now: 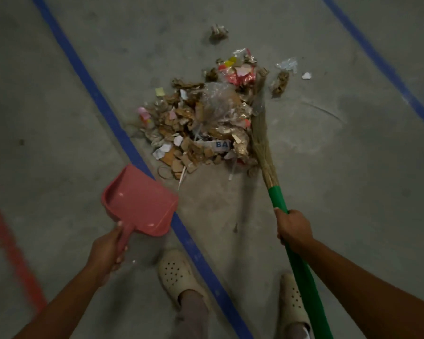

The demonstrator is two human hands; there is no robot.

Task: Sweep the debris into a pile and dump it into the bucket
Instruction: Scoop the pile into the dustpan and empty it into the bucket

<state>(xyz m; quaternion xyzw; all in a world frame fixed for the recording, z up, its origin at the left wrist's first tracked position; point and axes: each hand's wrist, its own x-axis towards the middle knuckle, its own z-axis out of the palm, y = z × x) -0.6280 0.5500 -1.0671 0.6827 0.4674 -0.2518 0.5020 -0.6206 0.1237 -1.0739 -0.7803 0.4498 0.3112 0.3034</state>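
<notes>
Broom against the debris pile, dustpan held near.
The right hand (pixel 294 229) gripped the broom (pixel 274 189), bristles touching the debris (pixel 201 123) on the floor (pixel 328 155); the left hand (pixel 107 250) clasped the pink dustpan (pixel 140 201), apparently just above the floor.

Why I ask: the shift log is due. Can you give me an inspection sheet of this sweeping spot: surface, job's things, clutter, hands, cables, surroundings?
Surface: grey concrete floor with blue lines and a red line.
Job's things: debris pile of cardboard, paper and plastic film; broom bristles against its right edge; pink dustpan nearer the person, to its left; bucket not in view.
Clutter: stray scraps lie apart beyond and right of the pile.
Hands: left hand grips the dustpan handle; right hand grips the broom's green handle.
Cables: nothing seen.
Surroundings: the person's pale clogs.
</notes>
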